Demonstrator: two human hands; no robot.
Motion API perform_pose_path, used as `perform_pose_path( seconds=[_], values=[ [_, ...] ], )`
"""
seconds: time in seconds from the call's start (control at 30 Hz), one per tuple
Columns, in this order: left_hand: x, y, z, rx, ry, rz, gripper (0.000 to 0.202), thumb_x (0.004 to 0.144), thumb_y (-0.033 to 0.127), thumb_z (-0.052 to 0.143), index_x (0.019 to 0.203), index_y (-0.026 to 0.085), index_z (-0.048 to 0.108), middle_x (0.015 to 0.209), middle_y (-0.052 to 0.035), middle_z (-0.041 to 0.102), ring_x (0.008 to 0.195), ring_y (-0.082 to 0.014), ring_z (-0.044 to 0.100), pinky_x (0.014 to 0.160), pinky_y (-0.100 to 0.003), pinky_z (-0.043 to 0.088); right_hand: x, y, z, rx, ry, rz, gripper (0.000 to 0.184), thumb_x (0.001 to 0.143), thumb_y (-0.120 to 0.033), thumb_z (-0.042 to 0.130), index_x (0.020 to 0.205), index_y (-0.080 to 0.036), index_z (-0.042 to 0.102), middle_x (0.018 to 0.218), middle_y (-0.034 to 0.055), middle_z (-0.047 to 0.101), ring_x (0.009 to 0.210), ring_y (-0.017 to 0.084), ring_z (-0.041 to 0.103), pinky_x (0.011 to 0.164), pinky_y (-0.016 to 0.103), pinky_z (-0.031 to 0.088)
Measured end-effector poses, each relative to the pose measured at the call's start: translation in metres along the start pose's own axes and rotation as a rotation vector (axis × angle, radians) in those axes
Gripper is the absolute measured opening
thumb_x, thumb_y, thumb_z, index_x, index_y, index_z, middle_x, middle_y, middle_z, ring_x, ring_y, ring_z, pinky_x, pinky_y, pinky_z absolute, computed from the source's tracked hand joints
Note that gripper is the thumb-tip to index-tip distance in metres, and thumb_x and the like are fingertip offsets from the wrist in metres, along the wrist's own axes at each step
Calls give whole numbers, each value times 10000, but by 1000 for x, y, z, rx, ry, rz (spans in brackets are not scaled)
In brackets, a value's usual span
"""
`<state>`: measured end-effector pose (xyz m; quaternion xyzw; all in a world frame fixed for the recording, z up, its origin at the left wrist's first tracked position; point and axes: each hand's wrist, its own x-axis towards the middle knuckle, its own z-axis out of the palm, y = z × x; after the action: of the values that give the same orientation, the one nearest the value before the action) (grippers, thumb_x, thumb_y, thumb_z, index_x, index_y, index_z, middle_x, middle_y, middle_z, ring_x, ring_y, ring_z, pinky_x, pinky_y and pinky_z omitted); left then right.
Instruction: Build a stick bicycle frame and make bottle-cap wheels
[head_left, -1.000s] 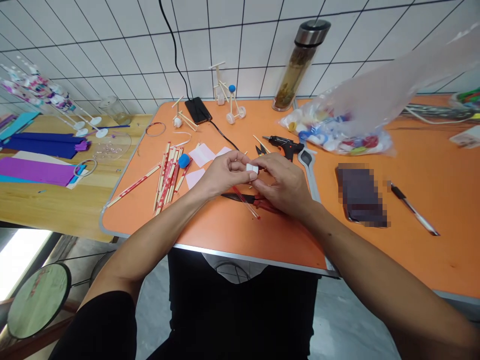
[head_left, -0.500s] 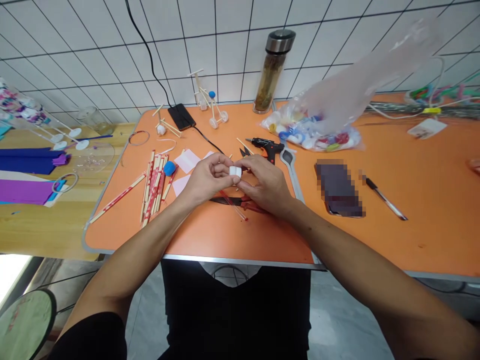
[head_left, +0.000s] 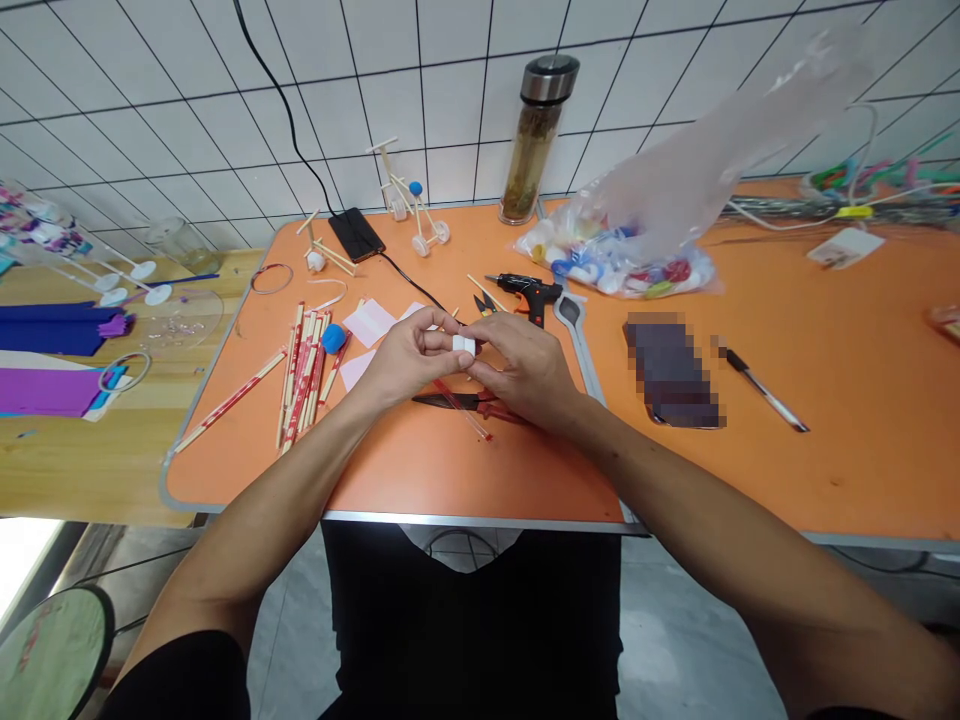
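Observation:
Between my two hands is a small white piece (head_left: 463,345) with a line across its middle; it looks like two plastic bottle caps set together. The thumb and fingers of my left hand (head_left: 409,358) pinch its left side. From the other side, my right hand (head_left: 521,362) grips it, partly hiding it. Under my hands lie red-handled pliers (head_left: 450,401) and a thin clear stick (head_left: 472,424). Pink paper squares (head_left: 369,323) lie beyond my left hand. A black glue gun (head_left: 529,293) and small dark scissors (head_left: 486,303) rest just behind my right hand.
Left on the orange table (head_left: 420,475) are chopsticks in red wrappers (head_left: 304,385) and a blue ball (head_left: 333,339). Small stick models (head_left: 420,215), a power bank (head_left: 356,235) and a tea bottle (head_left: 536,140) stand behind. A bag of caps (head_left: 630,260), phone (head_left: 671,370) and pen (head_left: 765,390) lie right.
The view has shifted slightly. Both hands keep hold of the white piece, which appears turned a little between the fingers.

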<state>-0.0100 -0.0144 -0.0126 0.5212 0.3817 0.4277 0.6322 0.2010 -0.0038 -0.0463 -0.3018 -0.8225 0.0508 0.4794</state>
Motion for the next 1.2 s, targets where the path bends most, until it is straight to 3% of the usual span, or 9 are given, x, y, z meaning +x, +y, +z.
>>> perform_pose_path(
  seconds=[0.23,0.47,0.67,0.87,1.2],
  values=[
    [2,0,-3,-141,-96,-59,587,723,393,1095,1097,199,686,974,-87,894,1041,-271,891,957,-381,690,3,-6,-4,12,-40,49,186,1108,-388,734,1223,-254,791,1072,79,841,999,252,782,849,395,605],
    [1,0,-2,-157,-57,-65,571,692,372,1109,1060,190,713,962,-77,892,1043,-274,888,951,-391,703,4,-6,-5,47,-48,40,248,1111,-423,737,1281,-249,784,1086,80,837,1012,252,776,854,394,609],
    [2,-2,-2,-90,-27,-35,596,695,422,1110,1050,192,690,913,-58,882,985,-246,889,896,-328,680,4,-7,-6,47,-61,61,179,1114,-358,700,1232,-253,785,1065,73,840,991,247,775,852,397,607],
    [2,1,-3,-126,-79,-110,634,688,502,1107,1029,182,679,936,-73,874,897,-212,870,792,-283,672,4,-6,-9,68,-46,-8,226,1079,-424,796,1201,-234,781,1026,68,833,929,236,766,808,383,588],
    [0,5,-2,-194,-32,-174,601,681,521,1107,956,157,716,895,-36,825,772,-134,813,715,-230,676,2,-3,-7,-12,-79,-16,222,1109,-426,739,1237,-255,798,1080,88,854,994,273,795,859,424,623]
  ],
)
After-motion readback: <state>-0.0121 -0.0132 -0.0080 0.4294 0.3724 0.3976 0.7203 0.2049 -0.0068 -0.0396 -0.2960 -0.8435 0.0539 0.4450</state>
